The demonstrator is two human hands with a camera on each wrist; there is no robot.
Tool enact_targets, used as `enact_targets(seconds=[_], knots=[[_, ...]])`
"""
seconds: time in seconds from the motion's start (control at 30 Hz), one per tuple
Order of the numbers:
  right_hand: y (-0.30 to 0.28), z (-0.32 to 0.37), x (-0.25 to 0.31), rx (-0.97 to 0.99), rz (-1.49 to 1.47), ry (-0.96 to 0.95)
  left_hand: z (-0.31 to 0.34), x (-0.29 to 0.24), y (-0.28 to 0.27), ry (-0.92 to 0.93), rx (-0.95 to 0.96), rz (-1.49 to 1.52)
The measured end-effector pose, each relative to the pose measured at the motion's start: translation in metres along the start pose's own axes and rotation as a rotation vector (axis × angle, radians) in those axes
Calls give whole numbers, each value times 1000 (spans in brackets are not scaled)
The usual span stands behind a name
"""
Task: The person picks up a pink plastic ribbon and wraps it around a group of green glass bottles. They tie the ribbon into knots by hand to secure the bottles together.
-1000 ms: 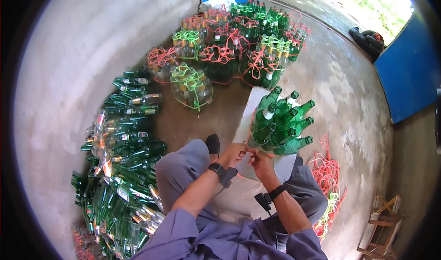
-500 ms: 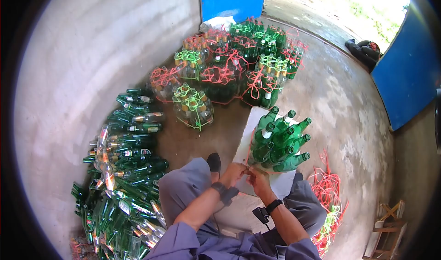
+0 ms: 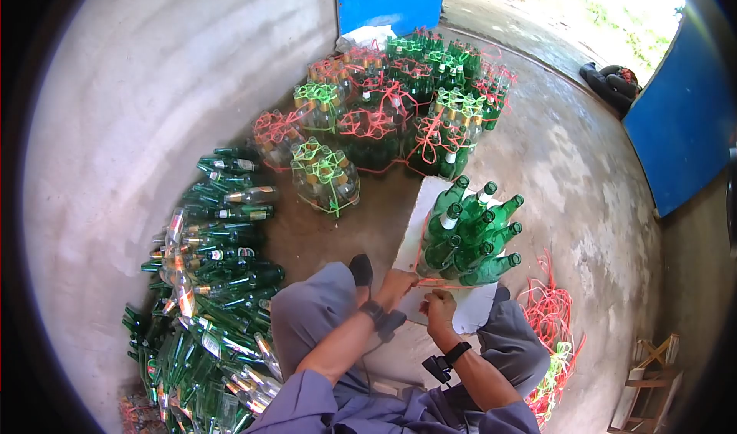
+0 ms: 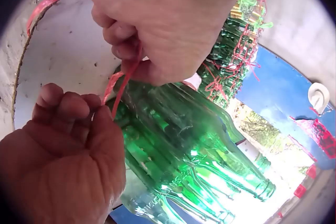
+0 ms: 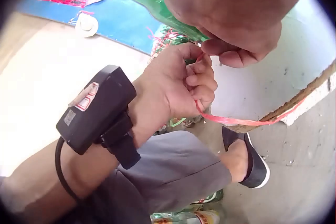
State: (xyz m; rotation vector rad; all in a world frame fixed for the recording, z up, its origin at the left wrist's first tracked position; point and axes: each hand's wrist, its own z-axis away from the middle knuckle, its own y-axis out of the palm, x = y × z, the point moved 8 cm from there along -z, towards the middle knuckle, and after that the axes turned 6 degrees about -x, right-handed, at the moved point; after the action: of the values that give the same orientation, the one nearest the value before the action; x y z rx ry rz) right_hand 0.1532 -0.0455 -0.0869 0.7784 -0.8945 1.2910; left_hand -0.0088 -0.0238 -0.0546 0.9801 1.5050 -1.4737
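Note:
Several green bottles [image 3: 468, 238] stand upright in a bundle on a pale board [image 3: 418, 204], with red strap [image 3: 449, 286] around their lower part. My left hand [image 3: 395, 288], [image 4: 168, 24] grips the strap with curled fingers beside the bundle's near side. Close by, my right hand [image 3: 441, 315], [image 5: 231, 14] has its thumb and fingers bent together; in the wrist views they pinch the strap near the left hand. A strap tail [image 5: 241, 122] hangs from the left hand over the board's edge.
Loose bottles [image 3: 223, 280] lie piled along the left wall. Tied bottle bundles [image 3: 368, 138] stand beyond the board. Red and green straps [image 3: 549, 311] lie at the right, near a small wooden stool [image 3: 649, 380]. Blue doors [image 3: 679, 127] flank the opening.
My hands, together before, have moved apart in the head view, the right one lower and slightly right. Strap now shows along the bundle's near side. The head view tilted, then steadied.

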Motion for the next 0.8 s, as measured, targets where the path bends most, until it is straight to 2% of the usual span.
enact_targets(seconds=[0.03,0.1,0.13,0.2,0.23,0.3,0.37,0.43,0.57,0.63,0.67,0.73,0.8], knots=[[0,-2,-1,1,4,-7,-1,1,0,-2,0,0],[2,4,6,26,-67,14,0,26,9,-311,58,129],[6,7,13,49,-139,36,-2,20,8,-318,62,129],[17,11,20,112,-161,88,6,26,7,-608,-37,414],[24,15,20,176,-186,130,9,20,8,-629,-24,414],[31,20,22,228,-173,177,12,14,6,-702,-93,616],[37,22,18,285,-161,218,12,22,10,-737,-104,640],[42,17,15,355,-46,142,14,13,3,-756,-89,625],[44,13,13,279,-53,113,9,32,2,-682,-138,538],[43,15,26,229,7,42,-4,23,-5,-312,-133,214],[45,16,30,227,9,48,-5,29,0,-318,-131,216],[46,15,36,219,-17,45,-4,31,-10,-594,-357,636],[46,14,36,225,-43,75,-7,23,-15,-645,-330,726]])
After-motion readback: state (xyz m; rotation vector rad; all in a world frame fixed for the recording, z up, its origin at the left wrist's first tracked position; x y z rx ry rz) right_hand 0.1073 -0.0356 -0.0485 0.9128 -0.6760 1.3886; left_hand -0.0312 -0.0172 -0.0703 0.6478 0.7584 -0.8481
